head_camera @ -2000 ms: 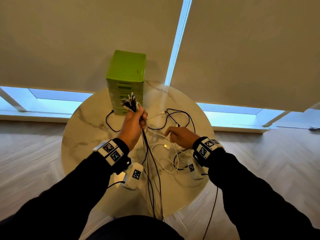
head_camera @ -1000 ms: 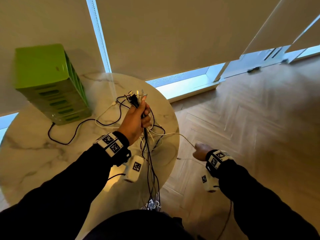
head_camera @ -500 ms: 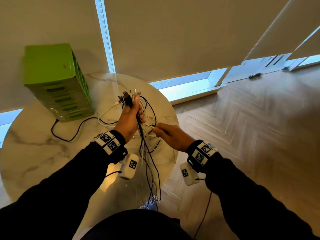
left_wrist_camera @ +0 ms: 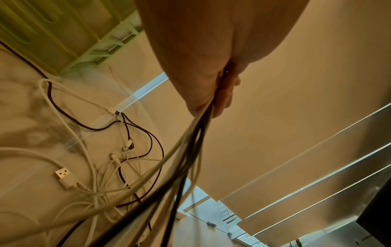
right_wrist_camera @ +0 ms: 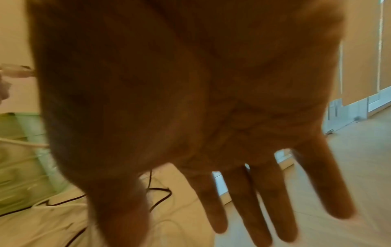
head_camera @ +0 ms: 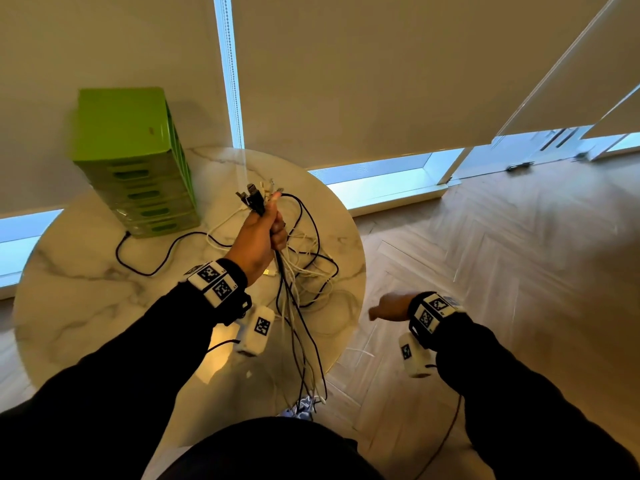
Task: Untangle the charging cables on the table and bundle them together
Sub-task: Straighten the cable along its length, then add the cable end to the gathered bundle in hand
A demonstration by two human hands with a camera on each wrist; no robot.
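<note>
Several black and white cables (head_camera: pixel 294 323) gripped by left hand (head_camera: pixel 258 240), right hand (right_wrist_camera: pixel 190 108) spread, holding nothing

Left hand (left_wrist_camera: pixel 207 55) gripped a sheaf of black and white cables (left_wrist_camera: pixel 186 160) trailing toward the lens; loose tangled cables (left_wrist_camera: pixel 110 168) lay on the marble table (left_wrist_camera: pixel 27 208) beside green drawer unit (left_wrist_camera: pixel 42 30).

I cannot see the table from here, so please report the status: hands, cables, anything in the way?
Left hand grips the cable bundle, plugs up. Right hand open, holds nothing, beside the table. Loose cables lie tangled there. Nothing in the way.
</note>
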